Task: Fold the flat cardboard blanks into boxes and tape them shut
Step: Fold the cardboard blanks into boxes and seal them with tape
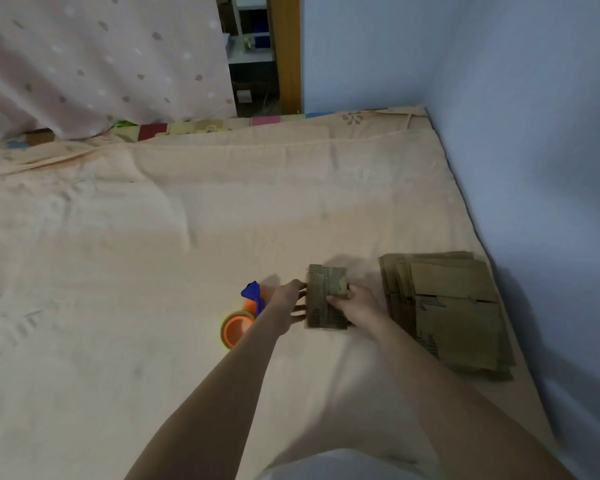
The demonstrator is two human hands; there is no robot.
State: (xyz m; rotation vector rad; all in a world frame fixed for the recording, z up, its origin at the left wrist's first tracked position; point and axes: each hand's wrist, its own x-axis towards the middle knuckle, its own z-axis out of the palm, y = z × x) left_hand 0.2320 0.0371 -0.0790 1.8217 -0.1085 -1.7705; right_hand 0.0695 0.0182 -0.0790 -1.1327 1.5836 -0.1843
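A small brown cardboard box (323, 292) with printed markings lies on the bed between my hands. My left hand (290, 301) touches its left side with straight fingers. My right hand (355, 304) holds its right side, thumb curled over the top face. To the right lies a stack of flat cardboard blanks (447, 313). Left of my left wrist sits an orange and blue tape dispenser (241, 318) with a roll of tape.
The bed is covered by a peach sheet (153, 254). A blue wall (534, 133) runs along the right edge, close behind the stack. A spotted curtain (101, 57) hangs at the far left, a doorway beside it.
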